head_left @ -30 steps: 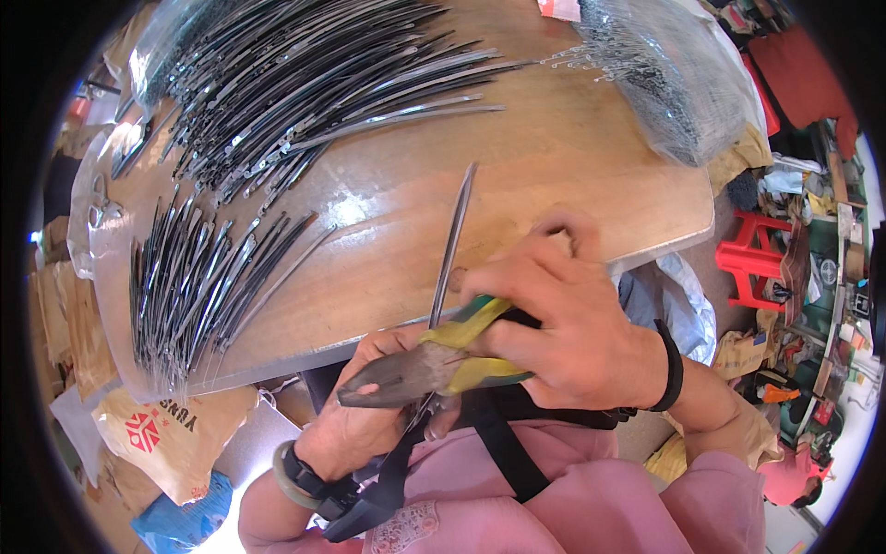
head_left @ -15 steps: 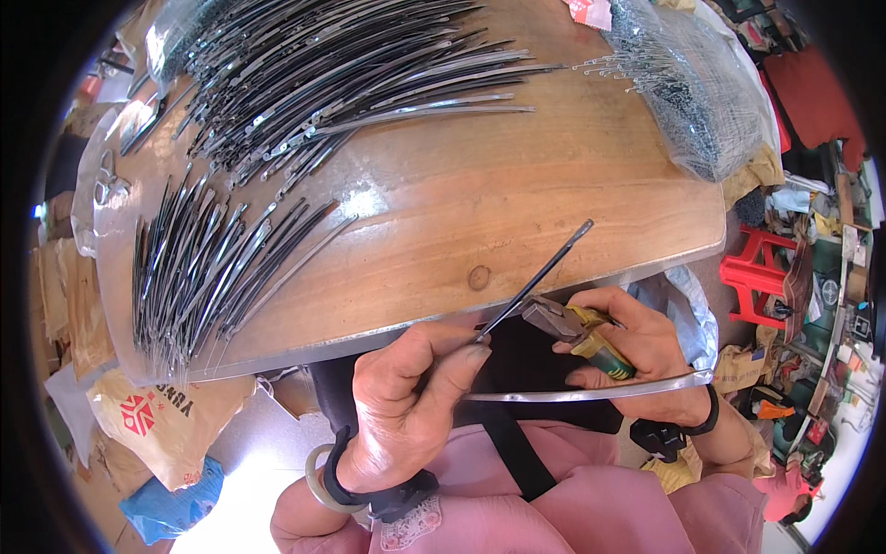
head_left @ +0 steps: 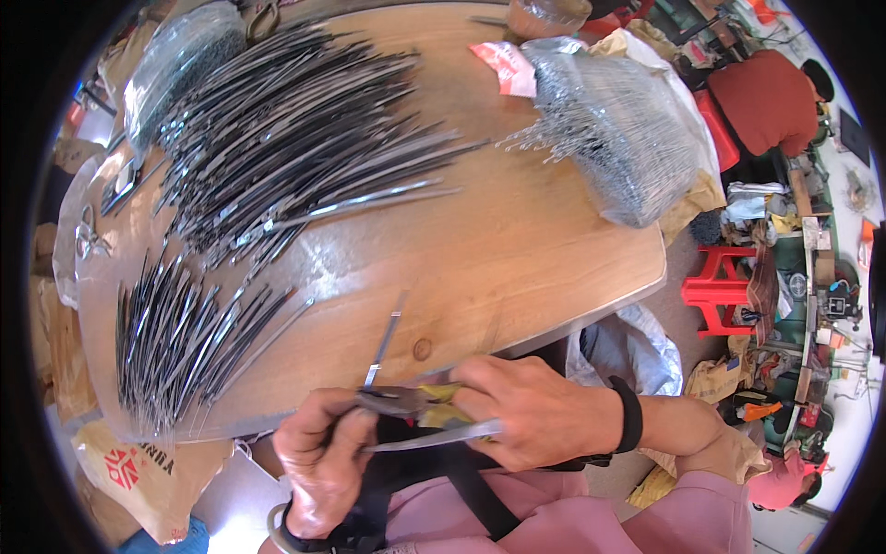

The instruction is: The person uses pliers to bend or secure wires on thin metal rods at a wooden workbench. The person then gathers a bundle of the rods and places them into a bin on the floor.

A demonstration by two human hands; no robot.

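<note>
My left hand (head_left: 325, 448) is closed at the table's near edge, pinching a thin dark metal strip (head_left: 382, 349) that sticks up over the wood, slightly blurred. My right hand (head_left: 544, 406) is wrapped round pliers (head_left: 395, 401) with yellow and green handles. Their jaws are at the left fingertips, by the strip's lower part; whether they grip it I cannot tell. A flat silvery length of strip (head_left: 438, 437) runs below the pliers between both hands. Whether it belongs to the same strip is hidden by the fingers.
On the wooden table (head_left: 517, 240) lie a large pile of dark metal strips (head_left: 286, 129) and a smaller fanned bunch (head_left: 185, 342). A plastic-wrapped bundle of thin wires (head_left: 618, 129) lies at the right, scissors (head_left: 89, 235) at the left. A red stool (head_left: 715, 291) stands beyond the table.
The pliers have moved left, bringing their jaws from beside the strip to my left fingertips. The raised strip now stands steeper. The whole view has shifted, showing more of the table's far side.
</note>
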